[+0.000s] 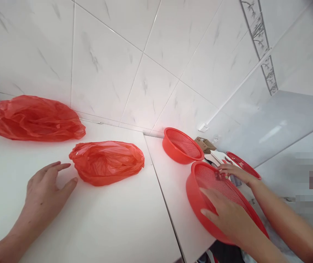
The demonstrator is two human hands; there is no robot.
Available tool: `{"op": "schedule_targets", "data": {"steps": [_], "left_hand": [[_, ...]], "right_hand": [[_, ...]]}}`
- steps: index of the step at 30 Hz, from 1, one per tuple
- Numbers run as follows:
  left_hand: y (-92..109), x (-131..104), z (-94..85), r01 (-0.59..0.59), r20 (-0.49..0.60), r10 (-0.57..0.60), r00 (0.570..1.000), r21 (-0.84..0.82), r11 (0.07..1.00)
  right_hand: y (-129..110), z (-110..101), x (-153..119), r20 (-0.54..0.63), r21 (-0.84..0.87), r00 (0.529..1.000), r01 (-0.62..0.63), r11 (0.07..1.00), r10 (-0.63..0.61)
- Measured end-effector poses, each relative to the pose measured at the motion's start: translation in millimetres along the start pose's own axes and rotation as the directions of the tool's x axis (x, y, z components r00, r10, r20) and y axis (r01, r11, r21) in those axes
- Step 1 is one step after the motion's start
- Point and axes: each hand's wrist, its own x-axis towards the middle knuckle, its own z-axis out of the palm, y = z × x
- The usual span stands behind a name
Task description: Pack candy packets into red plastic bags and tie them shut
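Observation:
My left hand [45,195] hovers over the white table with its fingers apart, holding nothing, just left of a crumpled, open-mouthed red plastic bag [107,164]. Another red plastic bag [37,120] lies farther back at the left, near the wall. On the right, my right hand [225,215] is over the near side of a large red mesh basket [196,199], fingers spread and nothing seen in them. Another person's hand [236,173] is over the same basket's far rim, with small red and shiny items [221,175] at its fingers.
A smaller red basket [181,146] stands by the tiled wall [107,65]. Behind it are a cardboard box [205,144] and another red basket [244,165]. A narrow gap [163,193] separates the two white tabletops. A person is at the right edge.

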Motion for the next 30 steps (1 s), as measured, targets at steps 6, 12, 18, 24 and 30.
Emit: {"op": "schedule_targets", "data": {"steps": [6,12,18,24,30], "left_hand": [[-1,-2,1.7,-0.035,0.004,0.035,0.999,0.032,0.999],[3,-3,1.3,-0.056,0.025,0.054,0.998,0.073,0.996],[7,-5,-1.3,-0.063,0.031,0.061,0.998,0.092,0.994],[7,-4,-1.7,-0.050,0.032,0.047,0.998,0.113,0.992],[0,-2,1.4,-0.045,0.038,0.041,0.998,0.120,0.992]], "right_hand": [[14,31,-37,0.126,-0.112,0.990,-0.043,0.993,0.057],[13,46,-36,-0.005,-0.128,0.996,-0.089,0.988,0.089],[26,66,-41,-0.185,-0.021,0.981,-0.067,0.998,0.062],[15,70,-31,-0.418,0.077,0.908,0.018,0.997,0.016],[-21,63,9,-0.139,0.318,0.990,0.067,0.946,-0.024]]}}
